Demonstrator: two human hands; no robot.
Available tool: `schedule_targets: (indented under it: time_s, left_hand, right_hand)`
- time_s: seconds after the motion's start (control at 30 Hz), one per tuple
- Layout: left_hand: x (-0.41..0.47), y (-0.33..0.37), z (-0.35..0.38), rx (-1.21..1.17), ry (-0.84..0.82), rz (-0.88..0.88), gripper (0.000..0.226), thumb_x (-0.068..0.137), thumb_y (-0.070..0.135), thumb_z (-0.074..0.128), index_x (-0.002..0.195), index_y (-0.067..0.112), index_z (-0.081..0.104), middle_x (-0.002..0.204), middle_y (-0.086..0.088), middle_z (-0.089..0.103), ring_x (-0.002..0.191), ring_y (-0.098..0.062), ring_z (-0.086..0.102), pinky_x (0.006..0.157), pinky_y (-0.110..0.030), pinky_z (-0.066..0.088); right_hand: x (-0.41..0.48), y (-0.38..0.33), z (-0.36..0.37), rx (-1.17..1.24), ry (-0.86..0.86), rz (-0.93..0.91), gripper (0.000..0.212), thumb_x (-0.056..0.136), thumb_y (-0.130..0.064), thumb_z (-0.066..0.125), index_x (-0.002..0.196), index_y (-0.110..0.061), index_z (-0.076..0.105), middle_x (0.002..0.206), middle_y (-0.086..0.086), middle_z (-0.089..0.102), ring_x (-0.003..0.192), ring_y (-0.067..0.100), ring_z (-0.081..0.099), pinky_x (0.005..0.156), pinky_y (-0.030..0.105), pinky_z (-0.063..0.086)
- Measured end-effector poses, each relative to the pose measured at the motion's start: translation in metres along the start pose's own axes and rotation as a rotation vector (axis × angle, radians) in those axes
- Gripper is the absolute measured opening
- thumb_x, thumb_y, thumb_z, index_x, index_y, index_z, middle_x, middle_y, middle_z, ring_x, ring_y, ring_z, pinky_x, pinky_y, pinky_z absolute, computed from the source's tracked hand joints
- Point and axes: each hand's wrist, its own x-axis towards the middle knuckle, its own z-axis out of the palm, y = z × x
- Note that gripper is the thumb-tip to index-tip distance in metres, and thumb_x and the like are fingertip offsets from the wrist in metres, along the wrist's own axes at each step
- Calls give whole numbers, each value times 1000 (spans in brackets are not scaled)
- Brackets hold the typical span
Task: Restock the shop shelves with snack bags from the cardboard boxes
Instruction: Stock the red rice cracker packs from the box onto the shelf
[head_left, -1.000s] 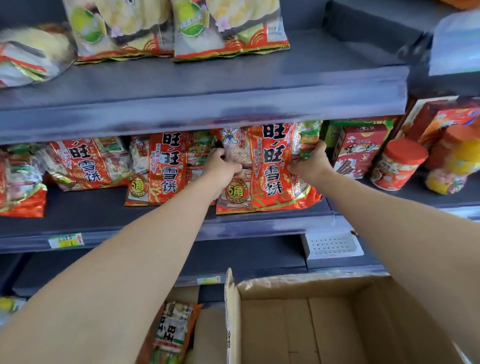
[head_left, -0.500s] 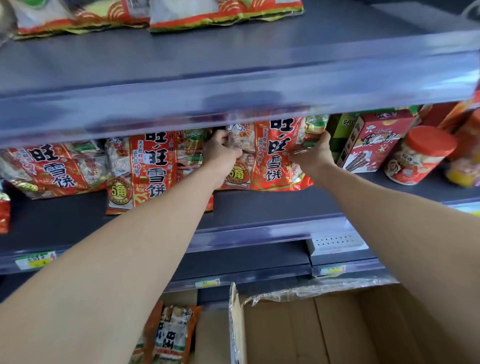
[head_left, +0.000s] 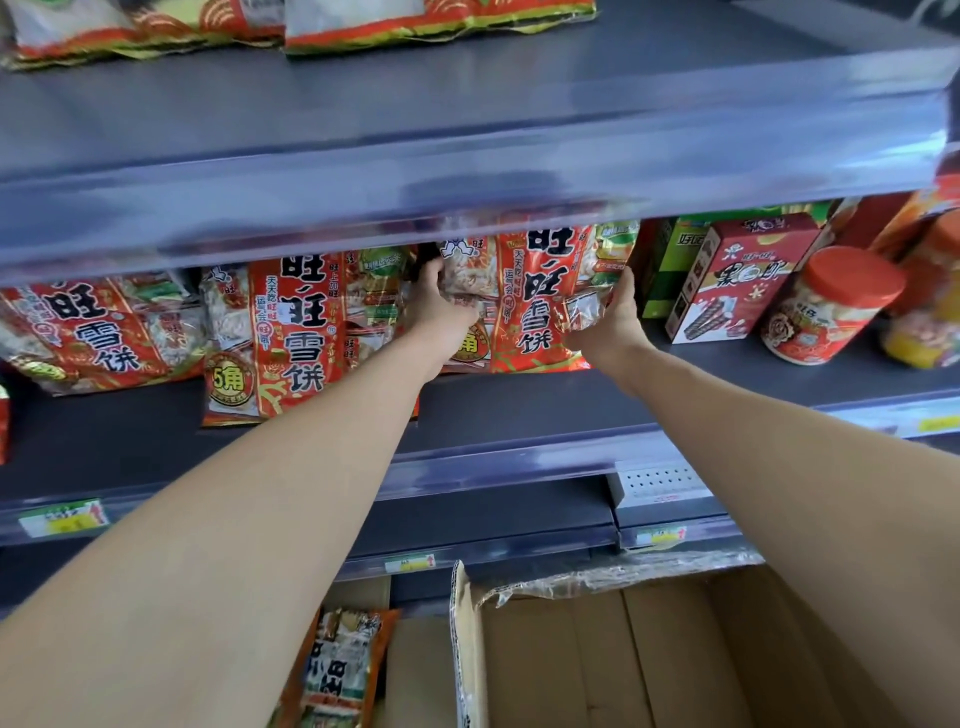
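Observation:
A red snack bag (head_left: 535, 301) with black characters stands on the middle shelf (head_left: 519, 410), pushed back under the shelf above. My left hand (head_left: 436, 306) grips its left edge, fingers curled round the top corner. My right hand (head_left: 608, 322) holds its right edge, thumb on the front. Two more red snack bags (head_left: 291, 338) (head_left: 88, 332) stand to the left on the same shelf. An open cardboard box (head_left: 597, 654) sits on the floor below, its inside bare where visible. Another snack bag (head_left: 337, 670) lies in a second box to its left.
A red carton (head_left: 737, 280), a green carton (head_left: 670, 260) and a red-lidded jar (head_left: 831, 306) stand right of the bag. The upper shelf (head_left: 467, 156) overhangs and hides the bag tops. More snack bags (head_left: 415, 26) lie on it.
Both hands have pushed the red snack bag deeper onto the middle shelf. The camera has moved closer and tilted down, so the upper shelf edge now covers the bag's top.

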Motion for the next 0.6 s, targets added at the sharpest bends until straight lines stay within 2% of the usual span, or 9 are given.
schedule_targets:
  time_s: [0.07, 0.17, 0.23, 0.3, 0.37, 0.43, 0.53, 0.6]
  left_hand:
    - [-1, 1, 0, 15, 15, 12, 66, 86, 8, 67, 141, 26, 35, 134, -7, 43, 88, -10, 48, 54, -11, 37]
    - [-4, 1, 1, 109, 29, 57, 66, 88, 10, 64, 144, 24, 32, 137, -7, 41, 83, -7, 48, 54, -7, 41]
    - [-6, -1, 1, 245, 39, 81, 69, 91, 9, 60, 148, 25, 24, 143, -9, 35, 75, -8, 47, 59, -18, 46]
    - [-8, -4, -1, 365, 24, 81, 74, 91, 1, 54, 150, 27, 17, 149, -9, 27, 73, -11, 48, 67, -31, 53]
    - [-10, -8, -2, 443, 8, 82, 78, 90, -4, 52, 151, 25, 13, 153, -10, 19, 89, -20, 55, 75, -34, 53]
    - [-14, -12, -4, 489, 9, 92, 78, 89, -2, 53, 151, 21, 11, 156, -11, 15, 105, -28, 58, 72, -30, 51]
    - [-26, -17, -9, 500, -1, 95, 75, 90, -1, 53, 150, 19, 13, 155, -10, 19, 114, -31, 55, 73, -29, 48]
    - [-41, -19, -12, 508, -3, 99, 69, 91, 1, 53, 149, 18, 19, 154, -9, 24, 119, -29, 52, 81, -31, 48]
  right_hand:
    - [-1, 4, 1, -34, -21, -12, 110, 82, 1, 68, 151, -25, -14, 161, -1, 2, 145, 23, 19, 93, 25, 36]
    - [-1, 9, -1, -172, -47, -24, 110, 84, 1, 65, 150, -25, -19, 160, 1, 3, 143, 22, 25, 88, 25, 40]
    - [-2, 12, -3, -356, -43, -47, 104, 87, -1, 61, 150, -20, -20, 160, 4, 4, 142, 23, 27, 93, 26, 38]
    - [-3, 16, -6, -494, -33, -95, 97, 87, 1, 56, 151, -16, -14, 159, 8, 6, 142, 27, 25, 106, 34, 36]
    - [-7, 20, -9, -622, -55, -117, 95, 84, 10, 47, 151, -18, -14, 160, 4, 4, 144, 29, 20, 107, 39, 38]
    - [-13, 23, -12, -724, -65, -127, 92, 84, 13, 41, 152, -21, -12, 159, 3, 5, 143, 30, 21, 106, 40, 38]
    - [-25, 26, -16, -795, -72, -185, 76, 87, 7, 43, 151, -16, 10, 154, 6, 17, 140, 31, 23, 107, 40, 35]
    - [-35, 29, -20, -843, -101, -218, 69, 89, 3, 45, 150, -13, 16, 153, 7, 21, 140, 30, 23, 107, 38, 34]
